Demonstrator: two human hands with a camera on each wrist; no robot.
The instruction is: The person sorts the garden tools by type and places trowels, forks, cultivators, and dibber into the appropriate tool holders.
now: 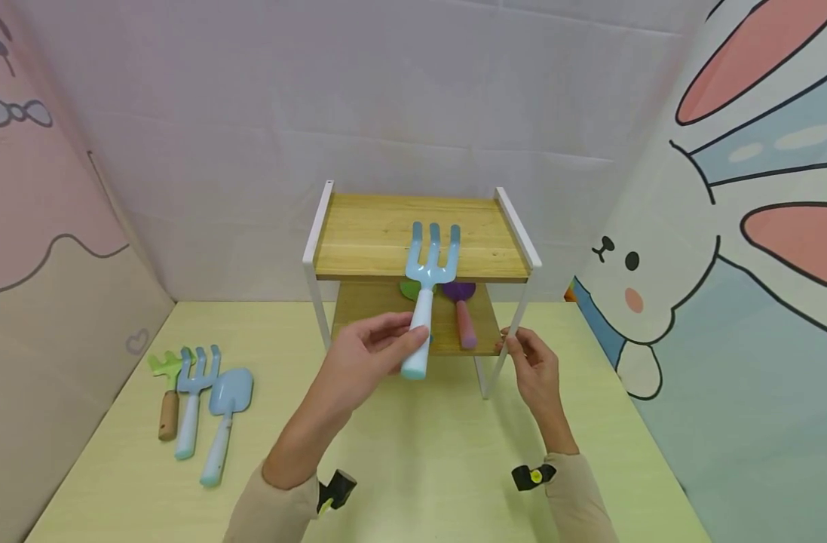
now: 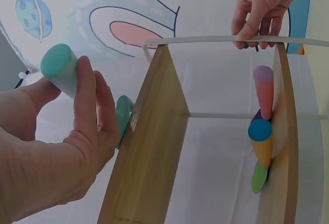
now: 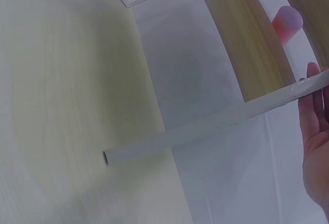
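My left hand (image 1: 362, 362) pinches the handle of a light blue hand fork (image 1: 423, 302) between thumb and fingers. The fork's three tines point up and away, over the front of the top board of a small two-tier shelf (image 1: 413, 204). In the left wrist view the teal handle end (image 2: 57, 62) faces the camera. My right hand (image 1: 537, 369) grips the shelf's white right front leg (image 3: 205, 124), beside the lower board. On that board lie a tool with a pink handle (image 1: 465, 324) and purple head, and one with an orange handle (image 2: 263, 152) and green head, partly hidden.
On the table's left lie a green rake (image 1: 169, 392) with a brown handle, another light blue hand fork (image 1: 192, 400) and a light blue shovel (image 1: 228, 415). Fabric walls with cartoon prints stand at both sides, and a plain white sheet (image 1: 413, 90) hangs behind the shelf.
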